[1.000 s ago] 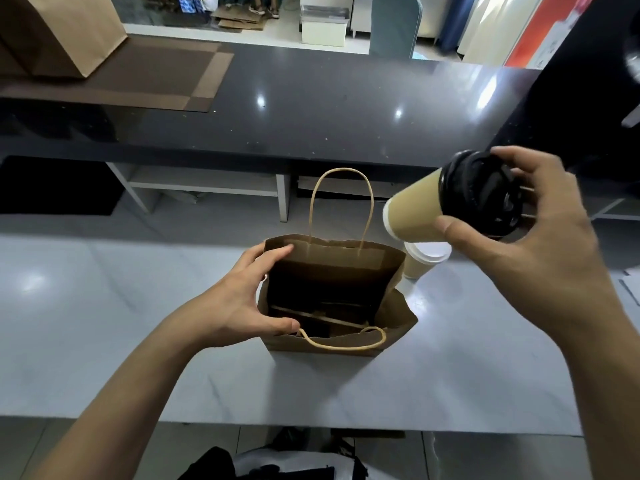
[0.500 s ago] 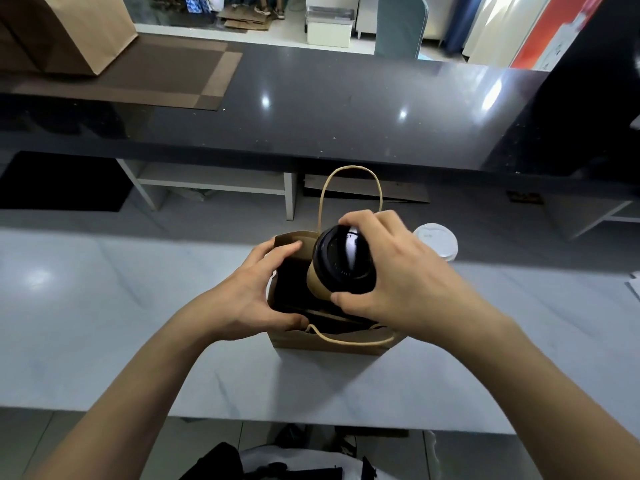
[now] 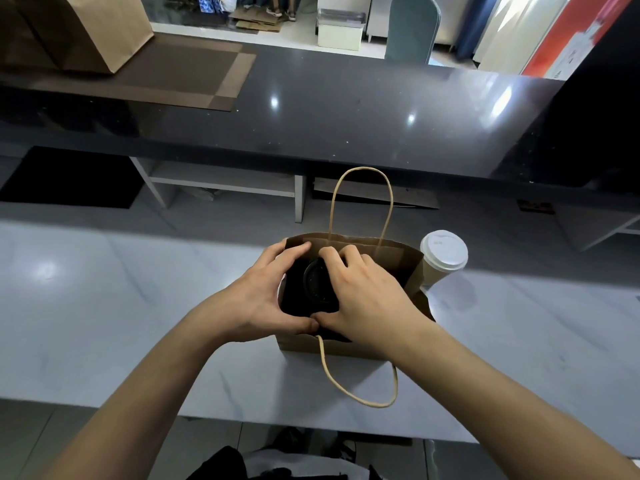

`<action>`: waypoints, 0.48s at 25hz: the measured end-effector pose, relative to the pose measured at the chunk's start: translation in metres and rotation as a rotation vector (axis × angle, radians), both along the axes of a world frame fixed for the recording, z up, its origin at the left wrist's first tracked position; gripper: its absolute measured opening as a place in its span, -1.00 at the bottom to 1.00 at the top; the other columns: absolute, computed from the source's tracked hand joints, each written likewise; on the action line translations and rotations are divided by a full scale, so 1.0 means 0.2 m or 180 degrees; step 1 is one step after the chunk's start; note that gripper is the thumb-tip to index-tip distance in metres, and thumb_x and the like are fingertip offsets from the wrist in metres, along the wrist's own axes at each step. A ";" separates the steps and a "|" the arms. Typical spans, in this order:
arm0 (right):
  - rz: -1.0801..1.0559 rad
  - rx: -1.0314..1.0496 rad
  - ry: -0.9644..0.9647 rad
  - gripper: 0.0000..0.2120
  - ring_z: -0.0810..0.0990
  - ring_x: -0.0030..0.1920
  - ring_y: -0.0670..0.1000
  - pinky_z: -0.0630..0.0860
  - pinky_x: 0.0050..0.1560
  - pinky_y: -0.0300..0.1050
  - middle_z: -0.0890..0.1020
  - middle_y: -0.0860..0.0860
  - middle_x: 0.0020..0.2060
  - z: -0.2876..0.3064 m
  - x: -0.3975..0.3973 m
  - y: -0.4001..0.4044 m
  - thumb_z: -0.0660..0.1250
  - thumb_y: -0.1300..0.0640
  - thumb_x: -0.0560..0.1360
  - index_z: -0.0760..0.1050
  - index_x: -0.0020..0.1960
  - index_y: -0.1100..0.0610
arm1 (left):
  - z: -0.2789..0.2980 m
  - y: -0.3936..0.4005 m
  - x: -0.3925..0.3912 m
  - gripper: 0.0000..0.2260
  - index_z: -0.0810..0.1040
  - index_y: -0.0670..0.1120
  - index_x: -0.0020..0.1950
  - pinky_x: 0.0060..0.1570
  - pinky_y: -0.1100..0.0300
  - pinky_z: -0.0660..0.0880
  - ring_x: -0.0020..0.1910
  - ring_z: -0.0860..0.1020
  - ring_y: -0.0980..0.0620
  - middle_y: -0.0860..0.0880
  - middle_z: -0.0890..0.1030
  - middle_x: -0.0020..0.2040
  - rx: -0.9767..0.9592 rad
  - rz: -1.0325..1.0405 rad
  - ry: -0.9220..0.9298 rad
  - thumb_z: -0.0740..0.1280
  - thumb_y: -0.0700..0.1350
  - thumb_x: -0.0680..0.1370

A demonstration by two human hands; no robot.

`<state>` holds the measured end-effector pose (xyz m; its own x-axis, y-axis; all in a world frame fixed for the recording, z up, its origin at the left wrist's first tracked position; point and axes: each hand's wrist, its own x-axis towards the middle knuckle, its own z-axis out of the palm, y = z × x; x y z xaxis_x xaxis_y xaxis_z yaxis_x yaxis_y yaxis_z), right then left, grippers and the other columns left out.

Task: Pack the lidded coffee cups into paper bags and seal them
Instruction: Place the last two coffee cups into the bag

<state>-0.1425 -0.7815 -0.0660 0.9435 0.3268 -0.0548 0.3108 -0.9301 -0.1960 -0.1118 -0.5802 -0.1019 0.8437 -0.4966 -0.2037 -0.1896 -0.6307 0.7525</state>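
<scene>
A black-lidded paper coffee cup (image 3: 317, 284) is seen upright, lid up, inside the open brown paper bag (image 3: 398, 263) on the pale marble counter (image 3: 104, 306). Its body is hidden. It is gripped from above by the right hand (image 3: 363, 292); the bag's left wall is clasped by the left hand (image 3: 263, 296). A white-lidded cup (image 3: 441, 258) stands just beside the bag. No writing can be read.

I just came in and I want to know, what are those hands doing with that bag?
A person is packing coffee cups. The right hand is lowering a cup with a black lid into the open brown paper bag on the white counter. The left hand holds the bag's left edge open. A second cup with a white lid waits on the counter just right of the bag. The bag is not sealed yet.
</scene>
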 end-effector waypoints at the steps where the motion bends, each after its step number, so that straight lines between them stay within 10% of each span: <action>1: -0.0035 0.0085 0.0079 -0.20 0.51 0.19 0.08 0.52 0.12 -0.09 0.45 0.06 0.27 0.00 0.01 -0.01 0.49 -0.20 0.42 0.19 0.49 0.04 | 0.00 0.00 0.00 0.06 0.10 0.27 0.61 0.53 0.11 0.26 0.55 0.20 0.16 0.24 0.09 0.56 -0.0008 0.0011 0.0001 0.54 0.30 0.20; 12: 0.0364 0.0312 0.0646 -0.24 0.56 0.08 0.01 0.46 -0.05 -0.23 0.46 0.00 0.18 -0.04 0.05 0.01 0.55 -0.15 0.40 0.25 0.44 0.00 | 0.00 0.00 0.00 0.07 0.08 0.28 0.61 0.54 0.10 0.27 0.58 0.15 0.16 0.22 0.05 0.59 -0.0005 -0.0035 -0.0020 0.56 0.30 0.21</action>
